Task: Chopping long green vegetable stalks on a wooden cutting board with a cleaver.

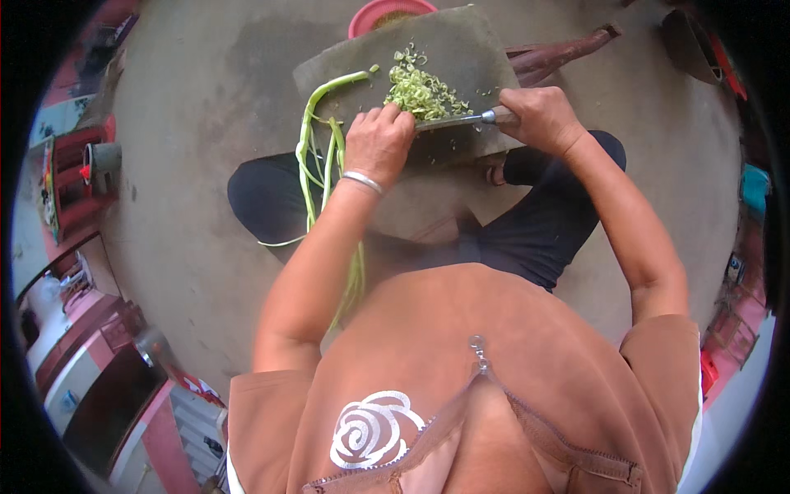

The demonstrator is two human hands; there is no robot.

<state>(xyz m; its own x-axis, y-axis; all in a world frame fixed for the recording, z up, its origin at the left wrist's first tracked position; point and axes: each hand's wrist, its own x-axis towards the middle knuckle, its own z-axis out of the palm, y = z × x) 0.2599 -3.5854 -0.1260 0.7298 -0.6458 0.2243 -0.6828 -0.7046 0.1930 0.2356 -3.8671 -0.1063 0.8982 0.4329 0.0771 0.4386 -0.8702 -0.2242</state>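
My right hand point(540, 117) grips the wooden handle of a knife point(453, 121), whose blade points left across the near part of a grey cutting board point(339, 65). At the blade's far end is my left hand point(381, 142), its fingers curled and the fingertips hidden. Whether it presses on the blade or holds something underneath cannot be told. A pile of chopped light-green stalks point(423, 92), which look like scallions, lies just beyond the blade. Long uncut green stalks point(305, 145) lie at the board's left side, and some hang down past my left forearm.
A pink plastic basket point(358, 21) with something brownish inside stands beyond the board. Dark red wooden supports point(565, 55) stick out at its right. My knees are spread below the board on a concrete floor point(185, 185). A dark bucket point(688, 46) stands far right, a grey one point(105, 159) left.
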